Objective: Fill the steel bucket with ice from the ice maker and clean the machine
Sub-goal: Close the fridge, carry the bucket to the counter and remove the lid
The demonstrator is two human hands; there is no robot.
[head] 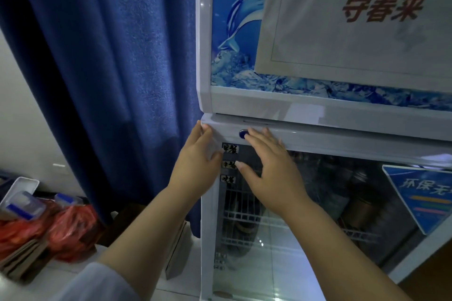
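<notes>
A white two-door cabinet stands in front of me. Its upper door [269,102] carries a blue dolphin picture and a paper notice. The lower glass door [318,137] shows wire shelves with dark bottles behind it. My left hand [195,161] grips the top left corner of the lower door, fingers curled round its edge. My right hand [271,168] lies flat with straight fingers on the door's top frame, just right of a blue round button [242,134]. No steel bucket or ice is in view.
A dark blue curtain [110,68] hangs directly left of the cabinet. At the lower left, on the floor, lie red plastic bags [71,230], clear boxes with blue clips [23,205] and cardboard [22,259]. A blue sticker [425,193] covers part of the glass.
</notes>
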